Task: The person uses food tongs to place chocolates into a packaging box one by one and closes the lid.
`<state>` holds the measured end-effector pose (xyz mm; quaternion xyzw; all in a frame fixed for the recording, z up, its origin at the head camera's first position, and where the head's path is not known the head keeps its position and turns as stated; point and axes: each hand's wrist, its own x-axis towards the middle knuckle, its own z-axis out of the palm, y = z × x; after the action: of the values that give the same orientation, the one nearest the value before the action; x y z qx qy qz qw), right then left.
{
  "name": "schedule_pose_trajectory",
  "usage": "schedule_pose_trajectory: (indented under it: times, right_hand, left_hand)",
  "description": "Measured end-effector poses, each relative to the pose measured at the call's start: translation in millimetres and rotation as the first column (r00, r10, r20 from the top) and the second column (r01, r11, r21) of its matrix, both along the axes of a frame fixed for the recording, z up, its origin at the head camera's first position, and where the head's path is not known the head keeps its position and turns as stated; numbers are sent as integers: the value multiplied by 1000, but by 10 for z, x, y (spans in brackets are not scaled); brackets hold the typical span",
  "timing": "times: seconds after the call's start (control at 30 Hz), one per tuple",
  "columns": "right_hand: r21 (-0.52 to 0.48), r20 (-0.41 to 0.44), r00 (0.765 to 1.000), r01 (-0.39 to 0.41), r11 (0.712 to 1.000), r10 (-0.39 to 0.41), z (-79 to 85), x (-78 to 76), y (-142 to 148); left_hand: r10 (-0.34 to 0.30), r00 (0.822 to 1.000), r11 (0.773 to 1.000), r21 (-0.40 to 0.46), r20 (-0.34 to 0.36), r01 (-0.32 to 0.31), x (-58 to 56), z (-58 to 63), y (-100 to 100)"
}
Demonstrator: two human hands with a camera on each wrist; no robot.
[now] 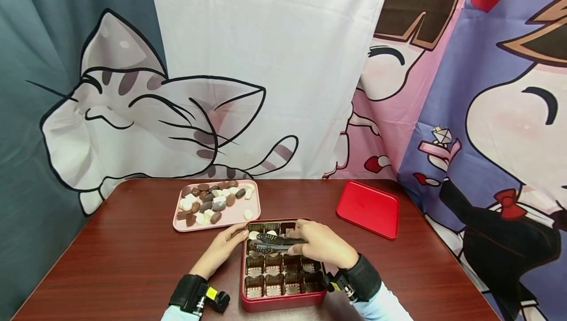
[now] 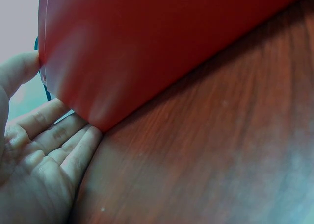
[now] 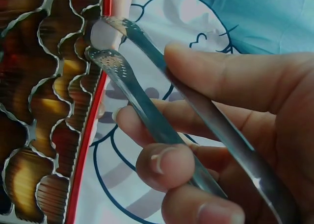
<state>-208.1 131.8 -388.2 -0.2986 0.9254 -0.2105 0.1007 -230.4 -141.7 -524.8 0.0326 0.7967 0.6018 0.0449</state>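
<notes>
My left hand [image 1: 224, 246] holds the far left corner of a red box [image 2: 147, 42], thumb at the rim and fingers at the corner edge. Inside the box sits a dark plastic insert [image 3: 49, 94] divided into small compartments. My right hand [image 1: 322, 241] grips dark metal tongs [image 3: 162, 121] with perforated tips, reaching in from the right over the far rows. A whitish rounded piece [image 3: 104, 35] shows between the tong tips in the right wrist view. A white piece [image 1: 253, 235] lies in the far left part of the insert.
Behind the box to the left, a pink tray [image 1: 239, 216] carries several brown, white and grey chocolate-like pieces [image 1: 205, 207]. A red lid or shallow tray [image 1: 368, 209] lies at the back right of the wooden table [image 1: 110, 257]. A printed curtain [image 1: 266, 30] hangs behind.
</notes>
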Motion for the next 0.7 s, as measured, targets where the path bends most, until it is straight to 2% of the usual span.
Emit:
schedule_pose_trajectory:
  times: [0.27,0.7]
  right_hand:
    - [-43,38,999,31,999,-29,42,-27,25]
    - [-9,-93,995,-33,999,32,147,-148,-137]
  left_hand:
    - [-10,1000,1000,2,-4,10,-3,2,-16]
    - [-20,999,1000,-8,-27,20,5,12,-17]
